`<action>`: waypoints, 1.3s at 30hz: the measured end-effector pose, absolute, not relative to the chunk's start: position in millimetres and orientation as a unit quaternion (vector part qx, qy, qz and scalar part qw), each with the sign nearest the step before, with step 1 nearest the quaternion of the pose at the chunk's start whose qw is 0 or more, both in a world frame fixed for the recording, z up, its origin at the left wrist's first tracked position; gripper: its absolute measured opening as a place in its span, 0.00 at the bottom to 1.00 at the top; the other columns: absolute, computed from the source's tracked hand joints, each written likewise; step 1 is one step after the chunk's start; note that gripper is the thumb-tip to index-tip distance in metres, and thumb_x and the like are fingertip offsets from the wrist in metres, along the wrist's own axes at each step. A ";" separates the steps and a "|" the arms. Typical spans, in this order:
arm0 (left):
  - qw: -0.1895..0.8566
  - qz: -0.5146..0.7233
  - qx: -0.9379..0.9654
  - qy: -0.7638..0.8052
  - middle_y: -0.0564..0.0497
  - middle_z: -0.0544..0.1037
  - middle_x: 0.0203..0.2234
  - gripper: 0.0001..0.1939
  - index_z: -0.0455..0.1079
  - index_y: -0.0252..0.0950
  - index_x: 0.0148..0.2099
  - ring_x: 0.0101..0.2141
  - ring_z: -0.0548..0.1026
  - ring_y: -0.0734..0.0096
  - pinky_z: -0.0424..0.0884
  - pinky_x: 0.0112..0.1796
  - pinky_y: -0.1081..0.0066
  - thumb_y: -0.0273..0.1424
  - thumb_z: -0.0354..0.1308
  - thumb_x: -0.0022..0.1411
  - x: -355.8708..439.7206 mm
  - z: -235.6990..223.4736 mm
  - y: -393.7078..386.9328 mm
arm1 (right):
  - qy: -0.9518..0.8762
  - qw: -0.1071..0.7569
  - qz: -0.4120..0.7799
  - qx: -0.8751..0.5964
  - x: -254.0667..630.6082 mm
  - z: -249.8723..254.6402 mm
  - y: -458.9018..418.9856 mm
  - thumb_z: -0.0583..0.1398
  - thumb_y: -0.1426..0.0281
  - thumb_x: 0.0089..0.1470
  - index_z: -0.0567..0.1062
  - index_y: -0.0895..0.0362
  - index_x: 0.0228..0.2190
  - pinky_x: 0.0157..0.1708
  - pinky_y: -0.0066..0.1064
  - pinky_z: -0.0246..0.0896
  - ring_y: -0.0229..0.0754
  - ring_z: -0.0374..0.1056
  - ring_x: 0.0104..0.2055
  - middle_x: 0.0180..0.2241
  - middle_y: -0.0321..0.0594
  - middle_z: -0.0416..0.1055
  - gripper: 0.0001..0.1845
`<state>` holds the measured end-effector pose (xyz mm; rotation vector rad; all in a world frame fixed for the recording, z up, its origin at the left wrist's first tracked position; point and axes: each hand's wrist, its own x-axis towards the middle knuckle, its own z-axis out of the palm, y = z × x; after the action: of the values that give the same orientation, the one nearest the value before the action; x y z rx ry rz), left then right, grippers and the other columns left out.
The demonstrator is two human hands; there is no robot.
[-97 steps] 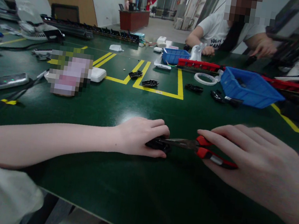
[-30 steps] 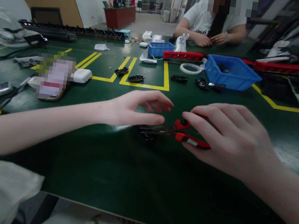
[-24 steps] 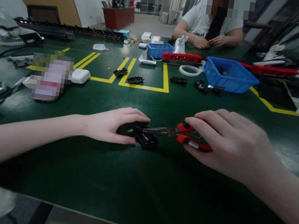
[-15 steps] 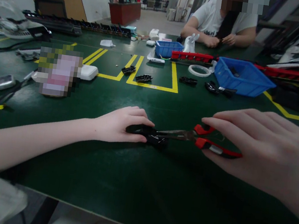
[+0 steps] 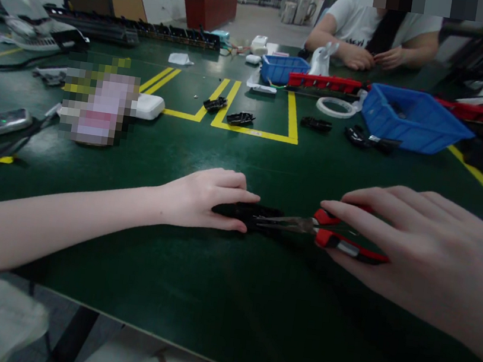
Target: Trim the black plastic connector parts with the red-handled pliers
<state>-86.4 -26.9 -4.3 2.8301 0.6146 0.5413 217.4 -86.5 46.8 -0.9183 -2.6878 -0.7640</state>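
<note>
My left hand [image 5: 203, 199] rests on the green table [image 5: 225, 298], fingers curled round a small black plastic part [image 5: 244, 212] that lies flat in front of me. My right hand [image 5: 410, 259] grips the red handles of needle-nose pliers [image 5: 327, 238]. The pliers' metal jaws point left and meet the black part at its right end. Both forearms lie low over the table.
Further black parts [image 5: 240, 118] lie by the yellow tape lines [image 5: 292, 119]. A large blue bin [image 5: 412, 118], a small blue bin [image 5: 282, 68], a white tape ring [image 5: 335, 107] and red trays [image 5: 325, 83] stand beyond. A person in a white shirt [image 5: 362, 24] works opposite. A white box [image 5: 148, 106] sits left.
My left hand lifted off, then came back down onto the black part and holds it again. The pliers' jaws stay at the part; the part has shifted a little.
</note>
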 end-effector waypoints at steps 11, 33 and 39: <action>0.090 0.184 0.958 0.199 0.43 0.75 0.41 0.24 0.67 0.32 0.62 0.39 0.74 0.63 0.71 0.40 0.67 0.40 0.57 0.69 -86.7 -4.8 -26.2 | -0.903 0.107 -0.292 -0.296 214.5 48.6 -87.2 0.57 0.69 0.60 0.78 0.60 0.38 0.30 0.41 0.64 0.51 0.70 0.33 0.37 0.49 0.77 0.11; 0.048 0.178 0.967 0.177 0.47 0.76 0.38 0.17 0.70 0.34 0.55 0.35 0.74 0.66 0.66 0.37 0.70 0.39 0.57 0.70 -85.1 -2.0 -25.4 | -0.897 0.150 -0.241 -0.340 220.8 42.2 -83.3 0.57 0.63 0.59 0.72 0.51 0.44 0.30 0.47 0.62 0.57 0.71 0.36 0.40 0.48 0.75 0.12; 0.043 0.183 0.966 0.176 0.44 0.75 0.44 0.15 0.71 0.35 0.55 0.40 0.75 0.64 0.69 0.39 0.68 0.37 0.54 0.71 -86.1 -3.6 -25.5 | -0.865 0.149 -0.220 -0.426 228.6 36.2 -71.0 0.57 0.59 0.58 0.72 0.53 0.46 0.32 0.50 0.61 0.64 0.70 0.39 0.42 0.53 0.73 0.17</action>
<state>-86.1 -25.5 -3.6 2.9553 0.5391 0.5608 228.6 -71.0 36.2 -1.2241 -2.4854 -0.6327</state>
